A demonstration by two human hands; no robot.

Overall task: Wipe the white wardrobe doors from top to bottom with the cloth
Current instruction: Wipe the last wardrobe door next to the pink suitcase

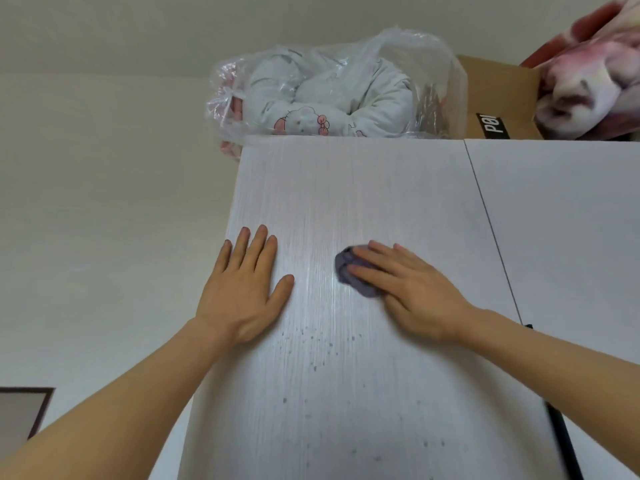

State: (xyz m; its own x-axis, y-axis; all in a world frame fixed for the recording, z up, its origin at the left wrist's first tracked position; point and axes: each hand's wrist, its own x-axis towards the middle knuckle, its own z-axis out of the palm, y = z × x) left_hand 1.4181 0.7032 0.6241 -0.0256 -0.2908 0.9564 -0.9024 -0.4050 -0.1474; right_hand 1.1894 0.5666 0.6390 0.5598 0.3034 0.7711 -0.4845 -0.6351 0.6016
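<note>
Two bare hands press against the left wardrobe door (346, 188), a white panel with a faint vertical grain, seen from below in the head view. The left hand (242, 289) lies flat on the door near its left edge, palm down, fingers stretched out and slightly spread, holding nothing. The right hand (412, 292) is also laid flat, its fingers extended over a small bunched grey-purple cloth (349, 271), pinning it to the panel; the cloth pokes out past the fingertips toward the left hand, the two well apart. Small dark droplets (315, 341) speckle the door below both hands. A thin dark seam separates this panel from the right wardrobe door (561, 220), and a black handle (562, 441) runs along that seam low down. On top of the wardrobe sit a clear plastic bag (329, 88) stuffed with pale printed fabric, a cardboard box (498, 105) just beside it, and a pink-and-white blanket (595, 74) at the right edge.
</note>
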